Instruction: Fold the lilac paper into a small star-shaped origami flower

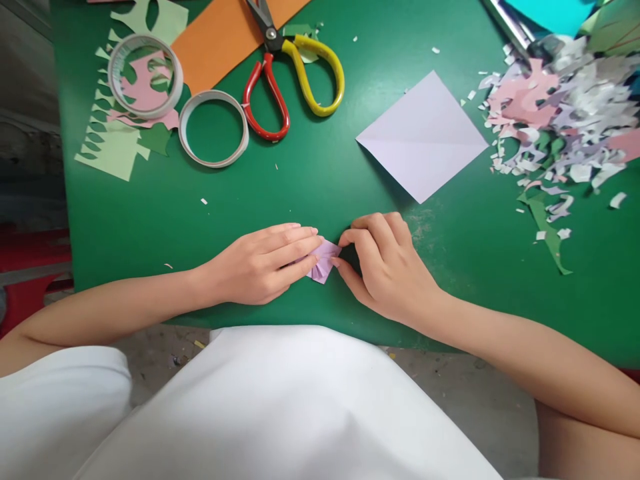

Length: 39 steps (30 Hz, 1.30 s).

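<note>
We sit at a flat green-topped table (150,220) that fills most of the view under even, soft light. Below its near edge, toward six o'clock, we see a grey, speckled concrete floor (165,353). At nine o'clock a red bench-like piece of furniture (30,267) stands beside the table.

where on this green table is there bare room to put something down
Bare green table lies between the scissors and both hands, and left of the left hand below the tape rings. Another patch sits right of the right hand, below the lilac square. The scrap pile crowds the far right.
</note>
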### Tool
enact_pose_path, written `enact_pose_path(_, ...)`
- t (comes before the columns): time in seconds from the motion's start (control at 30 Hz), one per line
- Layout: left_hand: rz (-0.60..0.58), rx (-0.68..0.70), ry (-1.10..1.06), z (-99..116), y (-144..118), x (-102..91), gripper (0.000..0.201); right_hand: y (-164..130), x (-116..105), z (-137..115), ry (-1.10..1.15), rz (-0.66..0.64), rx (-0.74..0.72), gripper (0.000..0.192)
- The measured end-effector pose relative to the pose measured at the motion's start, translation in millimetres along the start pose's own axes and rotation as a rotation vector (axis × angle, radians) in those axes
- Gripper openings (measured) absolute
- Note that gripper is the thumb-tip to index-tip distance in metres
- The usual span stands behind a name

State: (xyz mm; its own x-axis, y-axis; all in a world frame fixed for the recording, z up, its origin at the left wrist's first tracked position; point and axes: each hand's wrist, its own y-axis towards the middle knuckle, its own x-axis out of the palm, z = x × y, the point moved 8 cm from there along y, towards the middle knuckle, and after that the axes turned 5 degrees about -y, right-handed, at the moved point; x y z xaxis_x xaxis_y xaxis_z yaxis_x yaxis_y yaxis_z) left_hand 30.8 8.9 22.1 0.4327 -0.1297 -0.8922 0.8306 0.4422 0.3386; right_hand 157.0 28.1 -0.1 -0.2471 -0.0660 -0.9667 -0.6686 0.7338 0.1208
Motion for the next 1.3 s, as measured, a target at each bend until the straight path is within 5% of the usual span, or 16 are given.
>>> enact_pose_path(0.4,0.026,-0.022,0.037,-1,1,-1.5,0.017,2,-4,-1,0.051,0.066,-0.019,0.019)
enact_pose_path(0.97,-0.023,-0.030,-0.045,-3,2,1.1,0.028,6,-7,3,0.189,0.087,0.037,0.006)
enact_pose_path(1.3,-0.034,-0.020,-0.071,-3,1,2.5,0.025,4,-18,-10,-0.022,0.259,-0.147,0.012)
